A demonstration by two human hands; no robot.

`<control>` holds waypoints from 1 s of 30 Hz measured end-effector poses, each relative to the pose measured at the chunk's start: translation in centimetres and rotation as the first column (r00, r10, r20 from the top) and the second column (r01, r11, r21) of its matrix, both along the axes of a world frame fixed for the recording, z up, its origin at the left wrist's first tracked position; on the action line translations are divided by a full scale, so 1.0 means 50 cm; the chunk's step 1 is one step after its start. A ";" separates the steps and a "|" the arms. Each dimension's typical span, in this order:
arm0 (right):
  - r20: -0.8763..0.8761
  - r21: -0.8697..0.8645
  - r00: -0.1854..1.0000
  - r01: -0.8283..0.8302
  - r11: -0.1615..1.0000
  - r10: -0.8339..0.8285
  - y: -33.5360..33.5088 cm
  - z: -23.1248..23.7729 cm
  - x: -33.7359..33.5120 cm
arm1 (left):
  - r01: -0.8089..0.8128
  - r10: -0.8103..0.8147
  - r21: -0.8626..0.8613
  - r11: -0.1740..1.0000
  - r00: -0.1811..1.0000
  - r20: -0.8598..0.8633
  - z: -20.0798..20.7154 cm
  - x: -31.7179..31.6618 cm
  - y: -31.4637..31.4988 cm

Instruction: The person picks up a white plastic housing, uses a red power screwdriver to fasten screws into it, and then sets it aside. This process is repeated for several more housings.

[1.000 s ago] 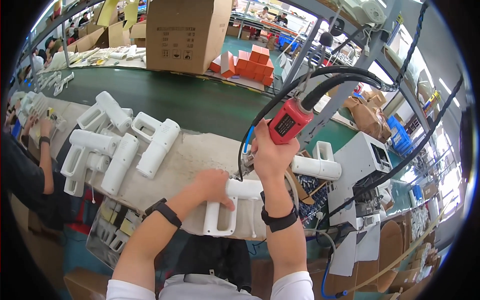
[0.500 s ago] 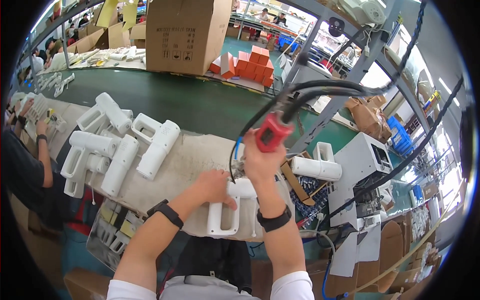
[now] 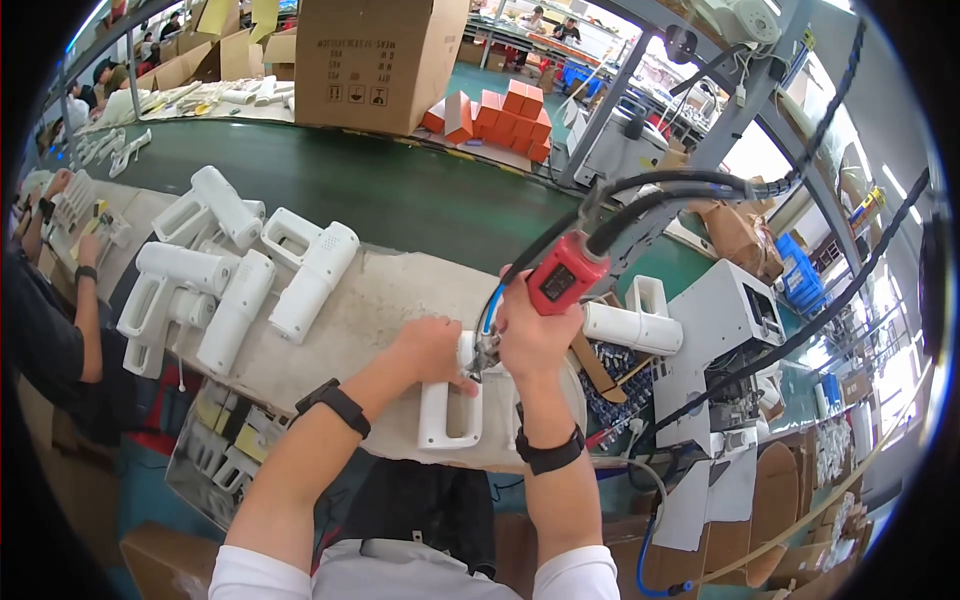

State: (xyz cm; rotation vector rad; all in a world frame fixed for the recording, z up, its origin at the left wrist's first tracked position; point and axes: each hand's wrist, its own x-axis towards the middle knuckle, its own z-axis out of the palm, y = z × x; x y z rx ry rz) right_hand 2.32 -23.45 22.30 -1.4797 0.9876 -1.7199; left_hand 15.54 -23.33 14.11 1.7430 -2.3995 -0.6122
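A red power screwdriver [image 3: 566, 274] with thick black cables at its top is gripped in my right hand [image 3: 538, 338], tilted so its metal tip points down and left. That tip is at the body of a white handheld appliance [image 3: 434, 420] with a loop handle, lying at the table's near edge. My left hand [image 3: 432, 350] is closed around the appliance's body and steadies it on the table. Part of the appliance is hidden behind both hands. I cannot tell whether a screw sits under the tip.
Several similar white appliances [image 3: 236, 310] lie on the table [image 3: 385, 290] to my left. A tray of small dark parts [image 3: 606, 385] and a white machine [image 3: 700, 330] stand at right. A green conveyor [image 3: 340, 180] runs behind. Another person's arm [image 3: 88, 310] is at far left.
The red screwdriver has tilted, its top swinging right, and its metal tip now shows at the appliance. My left hand stays on the appliance.
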 end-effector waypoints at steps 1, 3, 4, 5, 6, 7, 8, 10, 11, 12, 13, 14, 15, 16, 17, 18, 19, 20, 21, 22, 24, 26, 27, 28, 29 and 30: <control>0.002 -0.001 1.000 -0.004 1.000 0.004 -0.002 -0.007 0.004 | -0.001 0.001 0.025 1.000 1.000 -0.001 0.009 0.003 0.002; -0.003 -0.030 0.998 -0.055 0.998 0.055 -0.001 -0.013 0.009 | -0.048 0.046 -0.073 0.996 0.999 -0.020 0.009 0.004 0.016; -0.022 -0.024 0.998 -0.059 0.998 0.058 0.000 -0.013 0.008 | -0.087 0.080 -0.168 0.982 0.996 -0.047 0.007 0.000 0.026; -0.019 -0.031 0.998 -0.062 0.998 0.062 0.002 -0.011 0.006 | -0.090 0.083 -0.174 0.981 0.996 -0.045 -0.007 0.005 0.034; -0.042 -0.016 0.998 -0.038 0.999 0.038 0.007 -0.007 0.003 | -0.200 0.176 -0.148 0.969 0.971 -0.161 -0.031 0.016 0.041; -0.061 -0.001 0.998 -0.020 1.000 0.020 0.010 -0.002 0.007 | -0.309 0.272 -0.109 0.945 0.924 -0.268 -0.051 0.035 0.046; -0.057 -0.003 0.998 -0.025 1.000 0.025 0.016 0.021 0.008 | -0.314 0.276 -0.112 0.943 0.924 -0.265 -0.069 0.054 0.053; 0.027 -0.155 0.998 -0.043 0.987 0.048 0.032 0.086 0.010 | -0.350 0.351 0.112 0.930 0.752 -0.558 -0.091 0.081 0.068; 0.029 -0.149 0.998 -0.046 0.988 0.051 0.040 0.115 0.020 | -0.353 0.356 0.117 0.928 0.752 -0.555 -0.085 0.080 0.074; 0.081 -0.134 0.993 -0.076 0.988 0.088 0.045 0.143 0.033 | -0.302 0.361 0.200 0.932 0.728 -0.583 -0.074 0.079 0.080; 0.132 -0.129 0.984 -0.105 0.986 0.122 0.041 0.160 0.043 | -0.243 0.361 0.271 0.932 0.702 -0.613 -0.066 0.079 0.077; 0.130 -0.114 0.983 -0.115 0.987 0.130 0.026 0.148 0.055 | -0.267 0.361 0.243 0.932 0.707 -0.607 -0.084 0.078 0.073; 0.131 -0.116 0.982 -0.119 0.986 0.134 0.011 0.133 0.066 | -0.271 0.363 0.241 0.932 0.706 -0.608 -0.091 0.077 0.074; 0.086 -0.148 0.990 -0.103 0.984 0.116 -0.004 0.117 0.077 | -0.293 0.372 0.229 0.928 0.712 -0.596 -0.088 0.074 0.077; 0.041 -0.180 0.994 -0.088 0.980 0.097 -0.016 0.104 0.087 | -0.314 0.381 0.218 0.924 0.717 -0.583 -0.083 0.073 0.077; 0.046 -0.175 0.992 -0.106 0.979 0.116 -0.025 0.094 0.094 | -0.319 0.385 0.217 0.923 0.716 -0.583 -0.076 0.072 0.076; 0.046 -0.169 0.992 -0.109 0.980 0.118 -0.032 0.083 0.099 | -0.303 0.394 0.251 0.919 0.717 -0.575 -0.039 0.067 0.084; 0.062 -0.144 0.991 -0.112 0.983 0.122 -0.037 0.076 0.108 | -0.291 0.404 0.282 0.914 0.717 -0.568 -0.019 0.068 0.089; 0.078 -0.118 0.989 -0.116 0.986 0.126 -0.042 0.069 0.115 | -0.296 0.410 0.286 0.911 0.715 -0.566 -0.034 0.072 0.084; 0.078 -0.114 0.988 -0.125 0.986 0.135 -0.048 0.062 0.123 | -0.282 0.404 0.293 0.913 0.722 -0.562 -0.048 0.075 0.077; 0.096 -0.108 0.984 -0.139 0.984 0.149 -0.059 0.048 0.139 | -0.277 0.406 0.304 0.912 0.725 -0.557 -0.071 0.085 0.071; 0.106 -0.064 0.983 -0.146 0.987 0.152 -0.069 0.031 0.144 | -0.257 0.436 0.369 0.893 0.692 -0.575 -0.055 0.080 0.072; 0.118 -0.026 0.981 -0.150 0.988 0.152 -0.074 0.022 0.146 | -0.259 0.441 0.374 0.891 0.690 -0.574 -0.048 0.078 0.071; 0.118 -0.020 0.981 -0.151 0.988 0.153 -0.077 0.011 0.147 | -0.251 0.448 0.385 0.888 0.658 -0.605 -0.040 0.075 0.075; 0.095 -0.017 0.984 -0.153 0.988 0.154 -0.081 -0.001 0.148 | -0.243 0.453 0.394 0.887 0.625 -0.636 -0.035 0.073 0.078; 0.071 -0.016 0.986 -0.153 0.988 0.154 -0.082 -0.009 0.148 | -0.242 0.455 0.397 0.885 0.625 -0.634 -0.034 0.071 0.079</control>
